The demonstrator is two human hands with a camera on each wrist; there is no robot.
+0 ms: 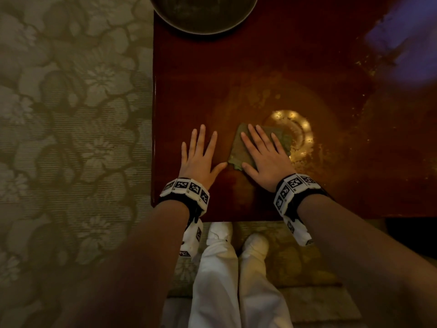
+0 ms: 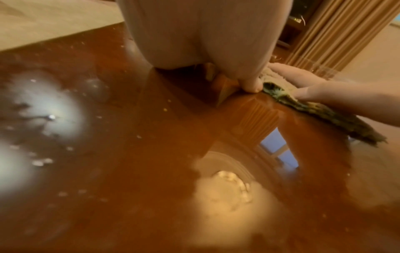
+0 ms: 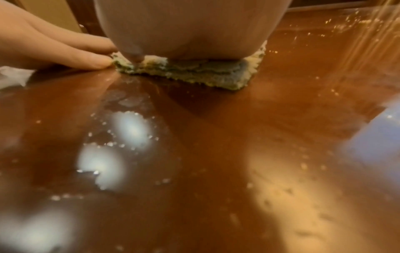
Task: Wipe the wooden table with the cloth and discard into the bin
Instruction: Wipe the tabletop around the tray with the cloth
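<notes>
A greenish-grey folded cloth [image 1: 236, 150] lies on the glossy reddish wooden table [image 1: 260, 67], near its front edge. My right hand [image 1: 262, 153] lies flat on top of the cloth with straight fingers, pressing it down. My left hand [image 1: 201, 157] rests flat on the bare wood just left of the cloth, its thumb tip touching the cloth's near corner. In the left wrist view the cloth [image 2: 320, 109] shows under my right hand's fingers [image 2: 314, 94]. In the right wrist view the cloth [image 3: 194, 71] lies beneath my palm, with my left hand's fingers [image 3: 86, 56] beside it.
A dark round bowl [image 1: 203, 15] stands at the table's far left edge. Crumbs and dusty smears [image 1: 364, 65] spread over the middle and right of the table. Patterned carpet [image 1: 71, 114] lies left of the table. My white trousers and shoes [image 1: 222, 256] stand at the front edge.
</notes>
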